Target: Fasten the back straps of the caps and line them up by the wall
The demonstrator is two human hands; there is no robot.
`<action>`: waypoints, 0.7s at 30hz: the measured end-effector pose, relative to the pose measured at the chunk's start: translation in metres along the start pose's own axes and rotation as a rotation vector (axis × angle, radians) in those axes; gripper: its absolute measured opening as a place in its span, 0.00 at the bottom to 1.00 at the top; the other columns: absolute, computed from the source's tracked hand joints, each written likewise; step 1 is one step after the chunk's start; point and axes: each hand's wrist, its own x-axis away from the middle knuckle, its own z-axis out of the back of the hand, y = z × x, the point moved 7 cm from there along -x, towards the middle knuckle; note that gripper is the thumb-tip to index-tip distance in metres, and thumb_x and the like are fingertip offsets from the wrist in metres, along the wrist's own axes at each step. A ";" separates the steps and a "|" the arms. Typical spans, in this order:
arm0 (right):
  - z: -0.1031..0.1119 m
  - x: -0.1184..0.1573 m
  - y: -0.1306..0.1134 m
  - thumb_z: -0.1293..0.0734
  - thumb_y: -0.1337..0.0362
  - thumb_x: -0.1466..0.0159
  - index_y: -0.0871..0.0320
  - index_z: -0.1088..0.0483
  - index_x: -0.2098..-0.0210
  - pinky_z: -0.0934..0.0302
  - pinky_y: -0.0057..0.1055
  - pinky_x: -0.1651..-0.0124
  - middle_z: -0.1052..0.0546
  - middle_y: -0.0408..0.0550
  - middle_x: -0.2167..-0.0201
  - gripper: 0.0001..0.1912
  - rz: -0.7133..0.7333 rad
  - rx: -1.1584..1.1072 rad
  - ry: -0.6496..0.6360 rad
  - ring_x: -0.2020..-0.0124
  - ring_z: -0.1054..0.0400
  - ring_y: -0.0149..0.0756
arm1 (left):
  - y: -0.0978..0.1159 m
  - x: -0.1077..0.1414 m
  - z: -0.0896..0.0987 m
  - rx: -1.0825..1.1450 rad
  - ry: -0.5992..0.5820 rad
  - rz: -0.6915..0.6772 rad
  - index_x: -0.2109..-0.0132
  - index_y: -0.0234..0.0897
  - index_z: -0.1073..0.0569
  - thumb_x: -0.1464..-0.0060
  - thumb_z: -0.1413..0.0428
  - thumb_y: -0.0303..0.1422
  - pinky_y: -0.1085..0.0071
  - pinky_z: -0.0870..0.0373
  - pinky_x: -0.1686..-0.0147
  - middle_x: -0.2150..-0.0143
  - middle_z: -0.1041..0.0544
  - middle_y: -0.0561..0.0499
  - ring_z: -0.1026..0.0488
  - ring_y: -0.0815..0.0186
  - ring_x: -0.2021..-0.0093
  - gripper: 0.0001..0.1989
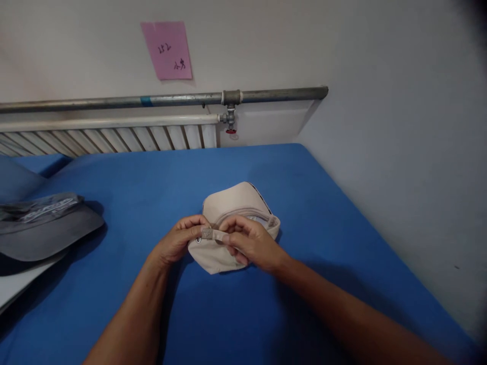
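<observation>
A beige cap [241, 198] lies on the blue surface, its brim toward the far side and its back strap toward me. With thumb and fingers, my left hand [182, 238] pinches the left end of the cap's strap [215, 234], beside a small metal ring. Closed on the same strap a little farther right is my right hand [251, 241], its thumb on top. A greyish patch shows on the strap between the two hands. The right fingers hide part of the cap's opening.
Several stacked caps [49, 223], the top ones dark grey, sit at the left edge. A blue-covered table [236, 314] meets the wall at right. Behind it run a metal pipe [182, 100], a white radiator [114, 138] and a red-handled valve [230, 121]. A pink note [167, 50] hangs above.
</observation>
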 end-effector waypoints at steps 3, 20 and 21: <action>0.003 -0.001 0.002 0.32 0.67 0.47 0.56 0.34 0.70 0.52 0.19 0.89 0.33 0.33 0.85 0.07 0.001 -0.008 0.002 0.90 0.47 0.21 | 0.000 0.000 -0.001 -0.011 -0.001 0.007 0.73 0.32 0.26 0.61 0.32 0.39 0.79 0.44 0.79 0.79 0.31 0.55 0.39 0.75 0.80 0.15; 0.002 0.005 -0.016 0.31 0.69 0.46 0.56 0.32 0.64 0.41 0.21 0.78 0.30 0.40 0.71 0.10 0.077 0.199 0.022 0.74 0.36 0.26 | 0.002 0.001 -0.003 -0.019 -0.018 -0.008 0.72 0.32 0.25 0.58 0.33 0.36 0.79 0.42 0.77 0.77 0.29 0.55 0.36 0.75 0.79 0.12; 0.001 0.006 -0.017 0.32 0.69 0.46 0.56 0.32 0.64 0.41 0.22 0.77 0.29 0.40 0.71 0.09 0.080 0.201 0.015 0.74 0.36 0.26 | 0.002 0.001 -0.004 -0.023 -0.024 -0.006 0.72 0.33 0.26 0.58 0.33 0.36 0.80 0.42 0.78 0.78 0.30 0.55 0.37 0.75 0.79 0.12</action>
